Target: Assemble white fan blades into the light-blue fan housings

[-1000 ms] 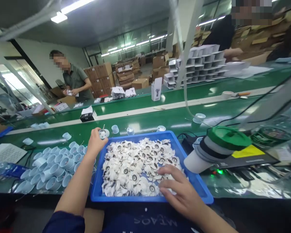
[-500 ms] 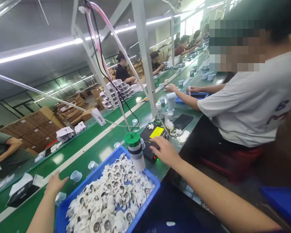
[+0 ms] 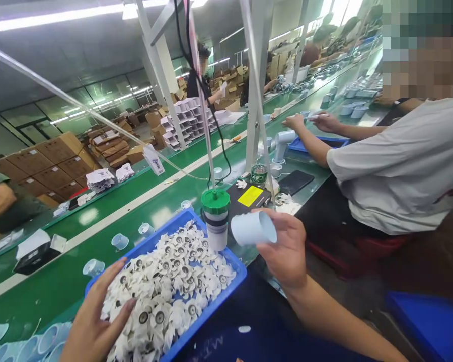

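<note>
- The right hand (image 3: 287, 251) holds a pale plastic cup (image 3: 253, 229). It is up in the air, over the near edge of the tabletop (image 3: 71, 281) and just right of the blue tray (image 3: 217, 305).
- The thumb and fingers are wrapped round the cup's closed end. The open mouth points to the left.
- The cup looks very light and thin. It is probably stiff, but a hard squeeze could bend it.
- Its side is smooth, so it may slip. The best hold looks like the round wall near the bottom, with the thumb on one side and the fingers on the other.
- The left hand (image 3: 94, 322) is spread wide with the fingers apart. It lies flat on the heap of white fan pieces (image 3: 173, 286) in the tray and pinches nothing.
- The fan pieces look small and light, with thin blades that could snap or catch on each other. It seems safer to pick one up by its round middle.
- A tool with a green top (image 3: 215, 221) stands at the far corner of the tray, near the cup.
- More cups (image 3: 41, 342) lie on the tabletop at the lower left.
- A person in a white shirt (image 3: 400, 166) works at the next place on the right.
</note>
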Motion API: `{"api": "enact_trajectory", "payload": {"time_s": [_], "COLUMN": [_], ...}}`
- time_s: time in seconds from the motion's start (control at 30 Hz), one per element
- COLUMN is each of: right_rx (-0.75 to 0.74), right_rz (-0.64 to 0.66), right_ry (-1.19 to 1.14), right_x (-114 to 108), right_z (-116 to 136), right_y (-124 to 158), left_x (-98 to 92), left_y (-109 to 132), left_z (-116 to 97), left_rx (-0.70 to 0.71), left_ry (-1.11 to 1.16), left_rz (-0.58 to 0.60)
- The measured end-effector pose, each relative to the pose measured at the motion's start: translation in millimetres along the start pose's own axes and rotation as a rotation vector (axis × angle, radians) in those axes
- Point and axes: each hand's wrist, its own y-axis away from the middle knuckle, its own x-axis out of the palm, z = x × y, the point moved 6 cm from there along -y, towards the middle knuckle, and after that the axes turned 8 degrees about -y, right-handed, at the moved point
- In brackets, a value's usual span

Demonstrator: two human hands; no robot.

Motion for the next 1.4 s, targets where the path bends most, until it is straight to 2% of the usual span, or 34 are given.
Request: {"api": "enact_trajectory", "payload": {"time_s": [0.03,0.1,0.17,0.23,0.33,0.53,0.67,0.87,1.17,1.3,1.37,1.4], "right_rx": [0.169,0.66,1.088,1.322,1.464,1.557,1.569,1.693,1.71,1.617,1.443,1.309], "right_rz": [0.03,0.111,0.172,0.224,0.281,0.381,0.425,0.427,0.413,0.413,0.437,0.479], "right_ry": [-0.257,-0.659,-0.834,-0.888,-0.933,-0.94,-0.911,-0.841,-0.828,-0.781,-0.705,-0.651], "right_x": [16,60,100,126,145,155,158,166,175,171,169,169], "right_z": [-2,-17,-28,-33,-32,-22,-18,-10,-4,-9,-14,-15], "right_y": [12,42,72,93,108,124,131,140,149,148,142,137], "left_x": [3.9,11.4,14.8,15.1,11.6,1.6,4.2,12.0,14.7,18.8,21.9,22.8], "left_y": [9,21,25,27,31,43,46,49,54,59,61,62], "left_z": [-12,-35,-54,-64,-67,-62,-60,-60,-59,-55,-54,-55], "left_rx": [0.012,0.029,0.018,-0.01,-0.061,-0.152,-0.217,-0.228,-0.248,-0.278,-0.294,-0.294], "left_ry": [0.059,0.197,0.315,0.385,0.424,0.409,0.488,0.656,0.618,0.653,0.702,0.724], "left_rz": [0.027,0.057,0.042,0.029,0.033,-0.019,-0.003,0.016,0.021,0.02,0.031,0.034]}}
